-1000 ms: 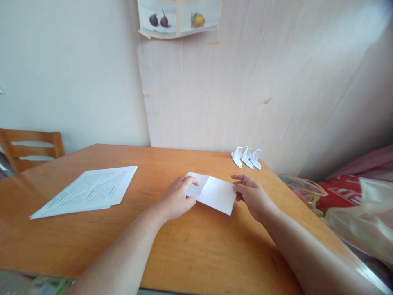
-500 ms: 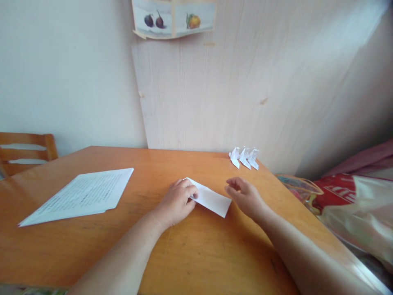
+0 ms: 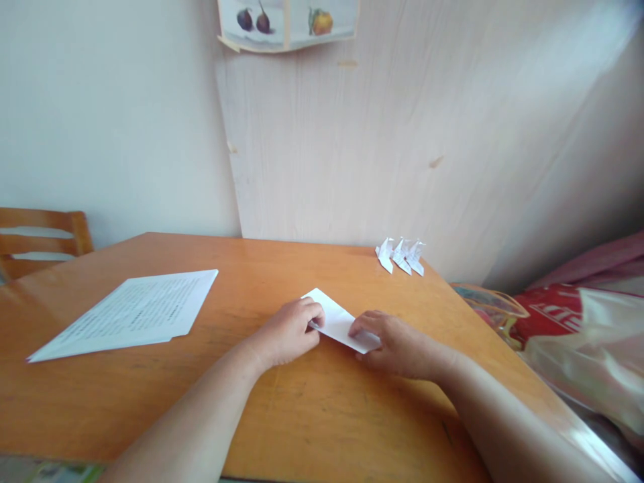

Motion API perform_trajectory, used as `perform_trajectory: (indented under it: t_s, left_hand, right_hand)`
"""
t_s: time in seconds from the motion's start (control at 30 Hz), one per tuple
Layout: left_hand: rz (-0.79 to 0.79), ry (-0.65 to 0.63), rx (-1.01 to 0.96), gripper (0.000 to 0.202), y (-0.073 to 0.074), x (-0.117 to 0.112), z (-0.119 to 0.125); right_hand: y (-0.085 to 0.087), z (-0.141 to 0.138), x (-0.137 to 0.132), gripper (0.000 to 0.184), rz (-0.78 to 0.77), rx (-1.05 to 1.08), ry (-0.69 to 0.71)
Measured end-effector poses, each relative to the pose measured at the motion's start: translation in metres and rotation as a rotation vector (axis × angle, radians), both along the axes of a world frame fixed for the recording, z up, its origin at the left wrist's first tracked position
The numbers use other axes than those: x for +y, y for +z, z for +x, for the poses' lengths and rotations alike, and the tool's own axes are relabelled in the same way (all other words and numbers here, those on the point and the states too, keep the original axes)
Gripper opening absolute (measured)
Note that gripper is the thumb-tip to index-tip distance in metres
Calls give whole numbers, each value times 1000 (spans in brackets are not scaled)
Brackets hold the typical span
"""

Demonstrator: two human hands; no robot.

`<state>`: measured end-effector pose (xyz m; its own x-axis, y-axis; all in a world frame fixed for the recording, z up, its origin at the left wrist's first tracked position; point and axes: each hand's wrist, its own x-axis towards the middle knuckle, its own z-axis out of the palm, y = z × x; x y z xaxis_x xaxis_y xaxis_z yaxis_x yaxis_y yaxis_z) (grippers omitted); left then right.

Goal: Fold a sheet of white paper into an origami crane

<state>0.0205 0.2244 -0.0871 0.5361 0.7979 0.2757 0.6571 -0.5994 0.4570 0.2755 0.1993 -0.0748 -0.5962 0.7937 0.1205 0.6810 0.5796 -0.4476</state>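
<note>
One folded paper [image 3: 335, 323] is kinda mid worktop [image 3: 312, 416], fingers of the left hand [image 3: 292, 332] pinching its left end, the right hand's [image 3: 395, 343] pinching the other. Three paper figures [image 3: 401, 257] sit way back right, printed sheets [image 3: 135, 312] off left.

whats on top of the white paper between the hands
On the white paper: fingers of the left hand at one end, fingers of the right hand at the other. The paper under them is hidden.

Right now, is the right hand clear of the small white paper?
No: the right hand has its fingers on the small white paper, at the end opposite the left hand.
</note>
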Motion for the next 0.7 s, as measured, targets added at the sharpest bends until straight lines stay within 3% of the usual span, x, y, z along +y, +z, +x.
perform_trajectory:
  t_s: [0.3, 0.7]
  left_hand:
    - [-133, 96, 56, 14, 3, 1, -7]
    - [-192, 113, 13, 10, -6, 7, -6]
  right_hand:
    - [-2, 6, 3, 25, 12, 3, 82]
    - [10, 2, 0, 18, -117, 147, -2]
